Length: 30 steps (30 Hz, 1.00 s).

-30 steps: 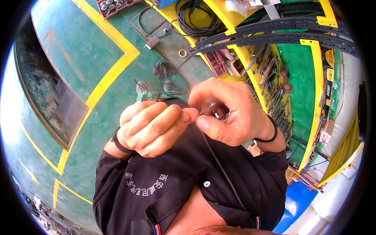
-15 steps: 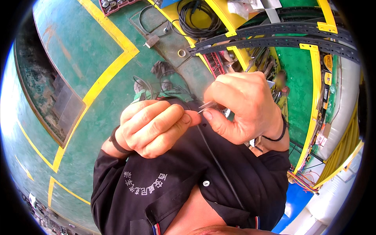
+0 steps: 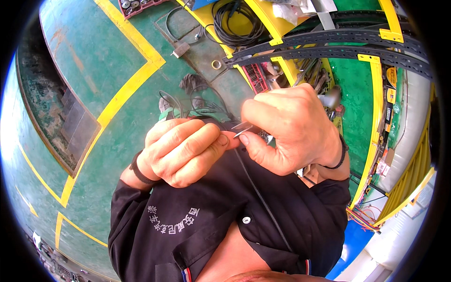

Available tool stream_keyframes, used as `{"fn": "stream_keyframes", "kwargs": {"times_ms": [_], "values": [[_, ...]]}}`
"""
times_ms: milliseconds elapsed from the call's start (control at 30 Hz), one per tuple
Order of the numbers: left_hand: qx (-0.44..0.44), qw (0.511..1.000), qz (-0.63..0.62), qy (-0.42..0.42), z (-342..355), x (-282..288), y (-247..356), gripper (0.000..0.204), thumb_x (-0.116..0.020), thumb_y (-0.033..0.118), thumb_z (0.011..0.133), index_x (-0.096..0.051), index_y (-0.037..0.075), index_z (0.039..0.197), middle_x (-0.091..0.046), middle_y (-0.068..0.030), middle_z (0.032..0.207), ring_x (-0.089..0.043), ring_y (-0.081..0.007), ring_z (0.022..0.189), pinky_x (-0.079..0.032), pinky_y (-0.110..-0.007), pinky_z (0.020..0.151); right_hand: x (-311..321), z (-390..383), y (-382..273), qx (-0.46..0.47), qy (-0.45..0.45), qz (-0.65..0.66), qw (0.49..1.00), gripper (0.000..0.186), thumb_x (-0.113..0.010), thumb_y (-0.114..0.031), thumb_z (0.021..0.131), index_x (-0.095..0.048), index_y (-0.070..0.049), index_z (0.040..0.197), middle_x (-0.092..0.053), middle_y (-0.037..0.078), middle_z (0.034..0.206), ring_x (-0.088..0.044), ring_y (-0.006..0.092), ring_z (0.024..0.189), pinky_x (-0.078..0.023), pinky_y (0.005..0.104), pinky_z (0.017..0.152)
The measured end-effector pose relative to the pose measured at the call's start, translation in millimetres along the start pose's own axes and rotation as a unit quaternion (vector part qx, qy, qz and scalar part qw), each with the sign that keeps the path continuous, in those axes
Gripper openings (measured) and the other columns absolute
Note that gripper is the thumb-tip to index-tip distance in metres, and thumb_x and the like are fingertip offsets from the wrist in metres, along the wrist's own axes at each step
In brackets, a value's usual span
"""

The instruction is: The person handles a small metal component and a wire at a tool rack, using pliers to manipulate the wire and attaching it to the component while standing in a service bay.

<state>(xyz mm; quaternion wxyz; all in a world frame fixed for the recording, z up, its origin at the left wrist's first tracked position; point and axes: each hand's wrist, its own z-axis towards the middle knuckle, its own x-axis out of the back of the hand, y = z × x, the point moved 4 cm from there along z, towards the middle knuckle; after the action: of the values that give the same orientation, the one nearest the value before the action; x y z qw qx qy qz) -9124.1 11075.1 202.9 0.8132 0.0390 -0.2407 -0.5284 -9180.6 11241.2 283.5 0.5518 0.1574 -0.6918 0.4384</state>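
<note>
My two hands meet in front of my dark work jacket (image 3: 211, 197). My right hand (image 3: 291, 131) is closed round a pair of pointed silver tweezers (image 3: 242, 128), most of which is hidden in the hand. The two tweezer tips stand slightly apart, right at a fingertip of my left hand (image 3: 181, 152). Whether they touch the skin is too small to tell. The left hand's fingers are curled in and pressed together, with that one fingertip sticking out toward the tweezers. No object shows in the left hand; its palm side is hidden.
A yellow rack with black perforated rails (image 3: 329, 51) stands ahead on the right, holding a coiled black cable (image 3: 237, 23). Beside it are a red tool tray (image 3: 255, 77) and assorted tools. A pit (image 3: 56, 103) opens in the green floor at the left.
The tweezers have shifted slightly left, reaching a little further over the left fingertip, and the right hand has turned slightly. The left hand has barely moved.
</note>
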Motion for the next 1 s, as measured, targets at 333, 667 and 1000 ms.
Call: {"fn": "stream_keyframes", "kwargs": {"times_ms": [333,667,1000], "values": [[-0.008,1.000,-0.003,0.000,-1.3,-3.0,0.6,0.029,-0.089,0.015,0.070,-0.072,0.005,0.092,-0.067,-0.0035,0.090,-0.062,-0.0154,0.073,-0.053,-0.027,0.063,-1.2,-3.7,1.0,-0.026,-0.032,0.007,0.999,0.019,-0.070,-0.017,0.071,-0.054,-0.008,0.074,-0.052,0.008,0.061,-0.057,0.0315,0.054,-0.042,0.0418,0.046],[-0.010,1.000,-0.014,-0.009,-2.7,-5.4,2.8,0.027,-0.088,0.014,0.072,-0.071,0.005,0.091,-0.067,-0.0039,0.089,-0.063,-0.0158,0.071,-0.052,-0.027,0.062,-3.3,-8.0,2.0,-0.019,-0.036,0.020,0.999,0.020,-0.070,-0.016,0.069,-0.053,-0.009,0.074,-0.050,0.008,0.060,-0.056,0.0311,0.052,-0.040,0.0422,0.045],[-0.018,1.000,-0.024,-0.008,-1.7,-8.2,4.4,0.027,-0.088,0.014,0.072,-0.070,0.005,0.090,-0.066,-0.0041,0.088,-0.063,-0.0158,0.070,-0.052,-0.028,0.061,-1.9,-9.0,0.0,-0.017,-0.052,0.011,0.998,0.018,-0.069,-0.018,0.074,-0.055,-0.009,0.069,-0.054,0.009,0.056,-0.059,0.0319,0.051,-0.046,0.0426,0.046]]}}
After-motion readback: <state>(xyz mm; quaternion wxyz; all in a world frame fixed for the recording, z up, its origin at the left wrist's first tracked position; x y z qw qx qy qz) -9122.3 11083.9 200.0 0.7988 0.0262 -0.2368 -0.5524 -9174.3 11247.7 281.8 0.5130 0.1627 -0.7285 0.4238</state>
